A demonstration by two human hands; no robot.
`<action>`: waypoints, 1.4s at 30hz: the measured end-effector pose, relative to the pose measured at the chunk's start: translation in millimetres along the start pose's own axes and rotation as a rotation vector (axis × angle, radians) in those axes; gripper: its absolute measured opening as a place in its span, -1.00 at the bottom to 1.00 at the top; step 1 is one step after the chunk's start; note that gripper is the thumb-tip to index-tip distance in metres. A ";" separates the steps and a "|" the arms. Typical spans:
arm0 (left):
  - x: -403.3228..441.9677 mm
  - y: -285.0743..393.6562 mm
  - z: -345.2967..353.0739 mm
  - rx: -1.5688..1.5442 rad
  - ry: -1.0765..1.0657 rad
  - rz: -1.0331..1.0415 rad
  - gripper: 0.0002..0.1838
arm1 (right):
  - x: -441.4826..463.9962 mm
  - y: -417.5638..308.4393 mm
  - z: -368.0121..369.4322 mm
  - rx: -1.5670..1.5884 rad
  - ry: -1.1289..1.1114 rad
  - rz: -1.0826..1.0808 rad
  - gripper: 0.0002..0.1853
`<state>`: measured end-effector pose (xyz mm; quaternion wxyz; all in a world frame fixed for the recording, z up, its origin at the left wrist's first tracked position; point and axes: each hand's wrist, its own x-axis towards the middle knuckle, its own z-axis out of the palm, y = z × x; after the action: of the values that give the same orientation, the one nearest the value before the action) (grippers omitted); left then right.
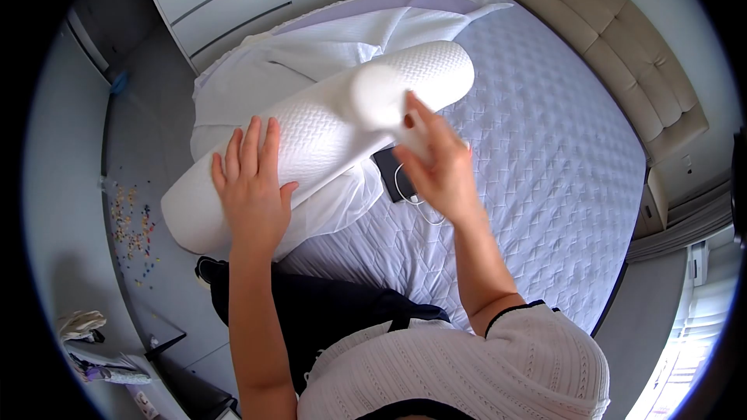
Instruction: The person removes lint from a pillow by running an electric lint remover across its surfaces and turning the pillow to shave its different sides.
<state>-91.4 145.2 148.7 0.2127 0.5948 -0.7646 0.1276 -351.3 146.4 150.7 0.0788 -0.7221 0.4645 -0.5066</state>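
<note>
Just now we hold a white tool (379, 97) in our right hand (442, 175), near the middle of the frame, with the fingers curled around its handle. The tool has a round head, blurred in this view, which stands in front of a long white pillow (303, 140); we cannot tell whether it touches the cloth. The pillow runs slantwise from the left of centre up to the upper middle of the frame, its cover woven in a raised pattern.

Our left hand (257, 202) lies flat and opened out on the pillow, toward its lower left end, with the fingers pointing up the frame, the thumb off to the right and nothing in its grasp.

Behind the pillow we see a rumpled white sheet (241, 70) over the bed (545, 132), which has a quilted, pale purple-grey cover. Just below the tool, partly hidden by the right hand, a flat dark object (386, 165) lies on that cover with a white cable (436, 220) looped beside it.

A padded beige headboard (607, 31) fills the upper right, and white drawers (233, 19) stand at the upper left. On the grey floor (156, 124), at the left, small coloured bits (132, 222) lie scattered.
</note>
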 end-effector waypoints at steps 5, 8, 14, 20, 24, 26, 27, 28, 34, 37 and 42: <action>-1.5 4.6 -3.8 0.001 -0.023 -0.007 0.00 | 6.6 40.1 -37.2 -0.174 0.171 0.249 -0.36; -6.7 9.6 -3.8 0.019 -0.032 -0.003 -0.01 | 13.2 65.0 -60.8 -0.291 0.241 0.240 -0.42; -20.9 23.1 5.7 0.045 0.055 0.014 -0.06 | 25.0 55.2 -76.4 -0.386 0.196 0.324 -0.47; -23.0 28.1 8.4 0.100 0.083 0.010 -0.11 | 20.9 1.9 -54.1 -0.187 -0.036 0.143 -0.41; -23.0 29.6 7.4 0.118 0.070 0.000 -0.12 | 16.3 -30.8 -42.5 -0.094 -0.171 0.054 -0.38; -23.7 30.1 7.0 0.119 0.066 -0.003 -0.12 | 15.5 -33.1 -44.5 -0.081 -0.191 0.082 -0.37; -24.1 30.5 6.8 0.116 0.068 -0.004 -0.12 | 15.3 -33.5 -44.8 -0.067 -0.216 0.110 -0.36; -24.6 30.7 6.7 0.115 0.068 -0.006 -0.12 | 15.5 -30.0 -47.1 -0.066 -0.216 0.110 -0.36; -28.1 30.5 7.3 0.103 0.078 -0.001 -0.11 | 20.2 21.3 -83.5 -0.412 0.005 0.103 -0.46; -29.6 32.9 7.2 0.109 0.084 0.006 -0.11 | 21.9 26.8 -92.7 -0.519 0.049 0.277 -0.49; -30.2 32.8 9.7 0.127 0.095 0.010 -0.12 | 24.9 9.8 -77.4 -0.441 -0.019 0.159 -0.49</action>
<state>-118.6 175.3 127.7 0.2097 0.5966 -0.7470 0.2051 -418.0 150.0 198.1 -0.0367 -0.6877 0.6185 -0.3784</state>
